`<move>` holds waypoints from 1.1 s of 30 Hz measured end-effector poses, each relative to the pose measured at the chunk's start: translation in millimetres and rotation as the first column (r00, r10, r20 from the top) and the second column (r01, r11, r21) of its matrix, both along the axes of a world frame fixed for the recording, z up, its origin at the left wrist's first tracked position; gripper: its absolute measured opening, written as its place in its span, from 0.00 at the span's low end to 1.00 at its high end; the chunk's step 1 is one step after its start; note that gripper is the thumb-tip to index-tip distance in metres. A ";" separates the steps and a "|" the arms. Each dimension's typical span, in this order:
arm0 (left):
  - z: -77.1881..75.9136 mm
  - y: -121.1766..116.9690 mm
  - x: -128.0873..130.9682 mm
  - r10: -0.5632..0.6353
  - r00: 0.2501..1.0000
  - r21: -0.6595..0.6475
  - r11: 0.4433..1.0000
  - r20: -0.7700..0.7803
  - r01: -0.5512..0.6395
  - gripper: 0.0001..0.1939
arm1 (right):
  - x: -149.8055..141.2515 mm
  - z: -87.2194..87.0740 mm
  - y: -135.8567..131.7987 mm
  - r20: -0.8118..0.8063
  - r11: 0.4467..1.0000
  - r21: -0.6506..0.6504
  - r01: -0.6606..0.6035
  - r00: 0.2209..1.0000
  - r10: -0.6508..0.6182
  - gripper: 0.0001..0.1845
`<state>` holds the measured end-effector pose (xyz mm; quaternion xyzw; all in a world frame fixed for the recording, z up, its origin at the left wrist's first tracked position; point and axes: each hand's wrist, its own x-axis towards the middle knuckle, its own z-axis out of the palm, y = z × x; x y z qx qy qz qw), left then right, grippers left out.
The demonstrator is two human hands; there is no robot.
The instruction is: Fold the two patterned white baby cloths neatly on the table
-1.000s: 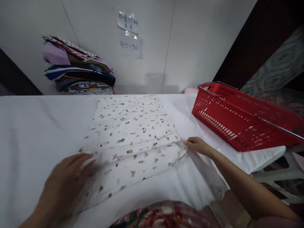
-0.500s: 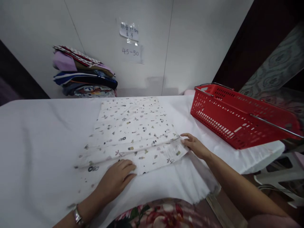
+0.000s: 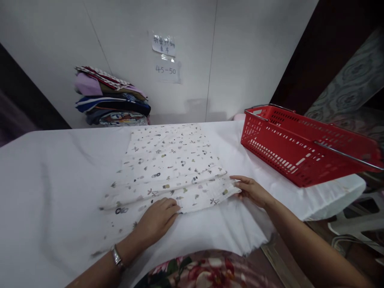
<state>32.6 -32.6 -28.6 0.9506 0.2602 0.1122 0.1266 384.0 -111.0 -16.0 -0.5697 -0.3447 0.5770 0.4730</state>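
Note:
A white cloth (image 3: 171, 160) printed with small plants, rainbows and other motifs lies spread over the white-covered table, with ridges across its near part. My left hand (image 3: 159, 220), a metal band at its wrist, is on the cloth's near edge, fingers over the fabric and thumb below, closed on it. Part of the cloth's near left side is hidden under that hand and forearm. At the near right corner, my right hand (image 3: 252, 191) pinches the cloth's edge between thumb and fingers.
A red plastic basket (image 3: 288, 148) with metal handles stands on the table's right side. Folded fabrics (image 3: 112, 98) are stacked at the back left, by the wall. Paper notes (image 3: 166, 72) are taped to the wall. A white plastic stool (image 3: 357, 224) is below at right.
Both hands have shifted slightly, the left one forward and to the right. The cloth's near edge has moved a little away from me between them. The view has tilted slightly.

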 end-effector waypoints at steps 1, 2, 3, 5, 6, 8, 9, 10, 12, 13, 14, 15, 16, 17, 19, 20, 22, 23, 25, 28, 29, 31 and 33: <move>-0.2 0.2 0.9 0.011 1.000 -0.004 1.000 0.003 -0.011 0.12 | 1.1 -0.2 -2.1 -0.034 1.000 0.014 -0.008 0.999 0.008 0.21; -0.3 0.4 1.9 0.028 1.000 -0.011 1.000 0.006 -0.028 0.12 | 2.2 -0.4 -4.1 -0.053 0.999 0.033 -0.022 0.998 0.024 0.20; -0.2 0.6 3.2 0.051 0.999 -0.021 0.998 0.007 -0.051 0.11 | 3.2 -0.7 -6.1 -0.056 0.997 0.056 -0.043 0.997 0.046 0.21; 0.6 0.9 6.4 0.106 0.994 -0.043 0.993 0.001 -0.106 0.10 | 4.2 -1.7 -9.4 -0.034 0.988 0.101 -0.115 0.992 0.119 0.24; 1.3 0.9 8.2 0.132 0.991 -0.052 0.990 -0.006 -0.133 0.10 | 4.2 -2.5 -10.6 -0.014 0.980 0.119 -0.159 0.987 0.162 0.26; 3.2 0.9 11.3 0.178 0.984 -0.062 0.982 -0.024 -0.179 0.10 | 2.9 -5.3 -11.7 0.050 0.966 0.134 -0.222 0.975 0.217 0.28; 4.0 0.8 12.6 0.194 0.980 -0.063 0.979 -0.032 -0.196 0.10 | 1.9 -7.1 -11.6 0.100 0.964 0.137 -0.229 0.971 0.217 0.29; 4.7 0.6 13.6 0.204 0.978 -0.063 0.976 -0.037 -0.206 0.10 | 0.9 -9.2 -11.2 0.171 0.965 0.140 -0.221 0.965 0.197 0.28; 5.2 0.2 14.7 0.216 0.976 -0.061 0.974 -0.039 -0.218 0.09 | -0.6 -13.0 -9.7 0.369 0.969 0.164 -0.184 0.922 0.112 0.24; 5.1 -0.1 14.9 0.218 0.975 -0.060 0.974 -0.038 -0.220 0.09 | -0.8 -14.4 -8.9 0.469 0.966 0.190 -0.174 0.881 0.066 0.20; 4.6 -0.4 14.9 0.218 0.975 -0.058 0.974 -0.038 -0.220 0.09 | -0.7 -15.1 -8.2 0.550 0.960 0.217 -0.176 0.835 0.029 0.16; 4.0 -0.6 14.7 0.219 0.975 -0.053 0.974 -0.040 -0.221 0.10 | -0.3 -15.1 -7.7 0.606 0.953 0.240 -0.183 0.796 0.000 0.14; 3.1 -0.7 14.4 0.221 0.974 -0.048 0.974 -0.041 -0.223 0.11 | 0.1 -14.4 -7.4 0.635 0.948 0.255 -0.188 0.773 -0.017 0.12; 2.0 -0.6 13.9 0.226 0.973 -0.041 0.973 -0.041 -0.227 0.11 | 0.6 -13.0 -7.3 0.643 0.947 0.260 -0.188 0.766 -0.024 0.12; -0.6 0.1 12.9 0.244 0.969 -0.013 0.970 -0.041 -0.244 0.12 | 1.0 -9.0 -8.0 0.628 0.955 0.238 -0.179 0.778 -0.010 0.14; -2.1 0.5 12.5 0.255 0.966 0.009 0.967 -0.044 -0.255 0.12 | 1.0 -6.6 -8.6 0.615 0.959 0.221 -0.174 0.788 0.001 0.15; -5.3 1.3 11.7 0.260 0.963 0.075 0.964 -0.064 -0.255 0.11 | 0.3 -2.4 -10.3 0.591 0.968 0.192 -0.161 0.807 0.017 0.16; -6.7 1.3 11.4 0.247 0.966 0.112 0.965 -0.075 -0.238 0.11 | -0.1 -0.8 -11.2 0.576 0.972 0.181 -0.148 0.817 0.017 0.16; -9.2 0.5 11.1 0.203 0.976 0.173 0.967 -0.082 -0.186 0.09 | -1.1 1.2 -12.8 0.542 0.981 0.152 -0.118 0.840 0.018 0.17; -11.6 -2.2 10.9 0.167 0.985 0.206 0.966 -0.046 -0.154 0.09 | -2.5 1.7 -14.1 0.474 0.987 0.135 -0.086 0.881 0.012 0.18; -12.4 -3.2 10.9 0.163 0.986 0.209 0.966 -0.032 -0.153 0.09 | -2.9 1.7 -14.3 0.449 0.988 0.140 -0.072 0.893 0.001 0.18; -14.7 -4.7 10.6 0.134 0.991 0.221 0.967 -0.009 -0.129 0.09 | -3.8 1.8 -14.1 0.399 0.987 0.159 -0.032 0.916 -0.035 0.17; -17.3 -5.6 10.0 0.082 0.997 0.244 0.966 0.000 -0.080 0.10 | -4.4 2.3 -13.6 0.347 0.986 0.164 0.005 0.936 -0.063 0.16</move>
